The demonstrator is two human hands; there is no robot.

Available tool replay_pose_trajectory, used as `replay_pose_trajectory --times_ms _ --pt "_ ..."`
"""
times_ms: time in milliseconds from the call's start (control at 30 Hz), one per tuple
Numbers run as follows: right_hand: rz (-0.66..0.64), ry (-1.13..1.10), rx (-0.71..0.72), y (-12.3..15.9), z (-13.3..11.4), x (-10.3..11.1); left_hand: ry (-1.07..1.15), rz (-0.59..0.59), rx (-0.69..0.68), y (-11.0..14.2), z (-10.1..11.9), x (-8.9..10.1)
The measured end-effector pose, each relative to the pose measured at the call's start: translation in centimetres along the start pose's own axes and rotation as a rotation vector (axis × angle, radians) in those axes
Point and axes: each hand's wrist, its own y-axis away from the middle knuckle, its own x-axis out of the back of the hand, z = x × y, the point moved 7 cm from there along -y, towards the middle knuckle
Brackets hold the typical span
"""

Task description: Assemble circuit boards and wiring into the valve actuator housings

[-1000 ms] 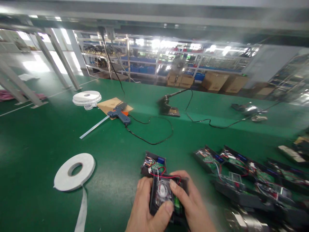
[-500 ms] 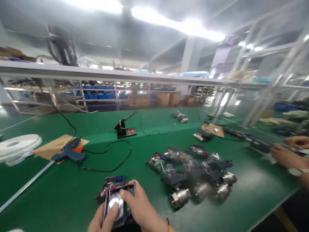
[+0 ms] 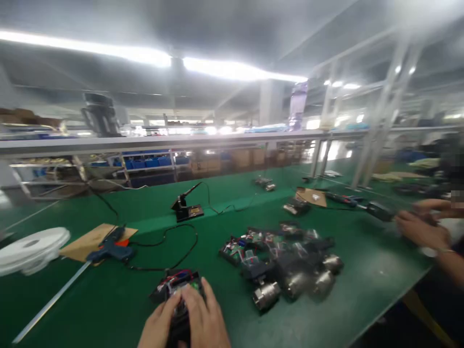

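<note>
At the bottom of the view both hands are around a black open electronics housing [image 3: 179, 321] with a clear part and wires inside. My left hand [image 3: 157, 324] grips its left side, thumb lying over the top. My right hand [image 3: 206, 316] covers the right side, fingers bent onto the insides. The palms and the lower part of the housing are partly hidden, and motion blurs them. Just behind it, a second dark housing [image 3: 159, 290] with red wires shows in part, and I cannot tell whether the two touch.
Right of my hands lie several metal valves [image 3: 266, 296] with black housings and exposed boards. A blue glue gun [image 3: 110, 250] rests on cardboard at left, beside a white reel [image 3: 32, 246]. Behind stands a black soldering-iron stand [image 3: 186, 210]. A co-worker's hands [image 3: 422, 229] are at far right.
The camera has tilted up, so the scene sits lower. The housing in my hands is lower in view, and my right fingers now reach across its top.
</note>
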Motion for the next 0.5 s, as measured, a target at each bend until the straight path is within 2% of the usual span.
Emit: replay_pose_trajectory --times_ms 33,100,167,300,500 --pt "-0.085 0.006 0.033 -0.3 -0.1 0.7 0.03 0.019 0.014 0.3 0.1 -0.4" --pt "-0.131 0.0 0.049 -0.7 0.1 1.9 0.087 0.041 -0.005 0.7 0.2 -1.3" --pt "-0.126 -0.032 0.049 -1.0 0.2 2.1 0.127 0.069 -0.027 0.8 0.0 -1.6" --pt "-0.086 -0.049 0.093 -1.2 -0.1 1.3 0.169 0.131 -0.051 0.8 -0.6 -1.5" --pt "-0.054 -0.038 0.157 -1.7 0.2 0.8 0.236 0.18 -0.063 -0.3 -1.8 -1.6"
